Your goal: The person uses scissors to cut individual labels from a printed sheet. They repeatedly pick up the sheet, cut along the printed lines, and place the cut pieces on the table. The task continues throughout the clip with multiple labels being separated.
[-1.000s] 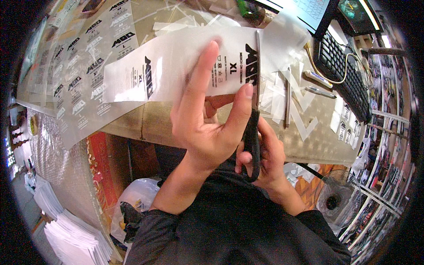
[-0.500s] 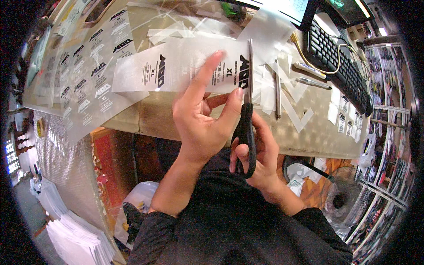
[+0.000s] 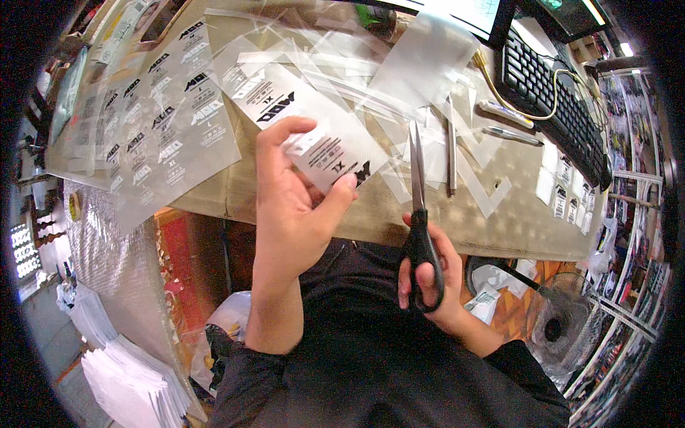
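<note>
My left hand (image 3: 289, 203) pinches the near end of a translucent film strip (image 3: 325, 128) between thumb and fingers. Black printed labels run along this strip, which slants away to the upper left over the table. In my right hand (image 3: 437, 274) is a pair of scissors (image 3: 419, 214) with black handles and steel blades pointing away from me. The blades look nearly closed and stand apart from the strip, to its right. Larger printed film sheets (image 3: 168, 121) lie on the table left of my left hand.
Thin film offcuts (image 3: 467, 167) are strewn over the tan table (image 3: 514, 228). Beyond the scissors lie a metal rod (image 3: 452, 146), a pen (image 3: 512, 135) and a black keyboard (image 3: 553, 107) with a cable (image 3: 524, 112). Small cut labels (image 3: 571, 189) sit at the right. A fan (image 3: 556, 324) stands below the table edge.
The scissors have come away from the strip and moved slightly right and toward me. My left hand has drawn the strip left and nearer, tilting it from level to slanted.
</note>
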Motion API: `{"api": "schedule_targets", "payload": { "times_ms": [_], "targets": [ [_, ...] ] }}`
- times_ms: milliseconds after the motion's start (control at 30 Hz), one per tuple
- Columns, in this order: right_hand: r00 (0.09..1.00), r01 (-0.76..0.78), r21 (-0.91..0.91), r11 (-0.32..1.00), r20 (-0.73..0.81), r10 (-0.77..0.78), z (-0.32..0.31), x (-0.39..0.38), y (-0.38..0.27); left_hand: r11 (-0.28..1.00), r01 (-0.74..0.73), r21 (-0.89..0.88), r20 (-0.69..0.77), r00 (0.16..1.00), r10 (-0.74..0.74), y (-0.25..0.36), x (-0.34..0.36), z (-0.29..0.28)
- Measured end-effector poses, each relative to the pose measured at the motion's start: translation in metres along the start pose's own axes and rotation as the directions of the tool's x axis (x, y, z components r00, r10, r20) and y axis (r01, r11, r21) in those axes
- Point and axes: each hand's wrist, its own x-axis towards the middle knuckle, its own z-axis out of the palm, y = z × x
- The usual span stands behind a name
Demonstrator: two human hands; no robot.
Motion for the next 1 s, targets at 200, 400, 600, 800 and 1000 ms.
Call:
{"api": "schedule_targets", "payload": {
  "times_ms": [200, 400, 600, 800, 1000],
  "targets": [
    [0.984, -0.059, -0.004, 0.998, 0.167, 0.059, -0.008, -0.012, 0.003, 0.995, 0.095, -0.003, 0.023, 0.995, -0.095, 0.004, -0.017, -0.029],
    [0.938, -0.035, -0.165, 0.986, 0.334, 0.089, 0.003, -0.022, 0.01, 0.998, 0.069, -0.012, 0.1, 0.993, -0.068, 0.002, -0.018, -0.022],
    [0.948, 0.045, -0.2, 0.979, 0.318, 0.022, 0.011, -0.022, 0.022, 0.994, 0.107, -0.003, 0.153, 0.983, -0.105, -0.003, -0.023, -0.024],
    [0.949, 0.01, -0.269, 0.963, 0.307, 0.076, 0.015, -0.012, 0.018, 0.99, 0.143, -0.004, 0.212, 0.967, -0.139, -0.005, -0.026, -0.029],
    [0.951, 0.024, -0.263, 0.965, 0.303, 0.059, 0.016, -0.01, 0.02, 0.99, 0.14, -0.03, 0.236, 0.963, -0.129, -0.004, -0.025, -0.032]
  ]
}}
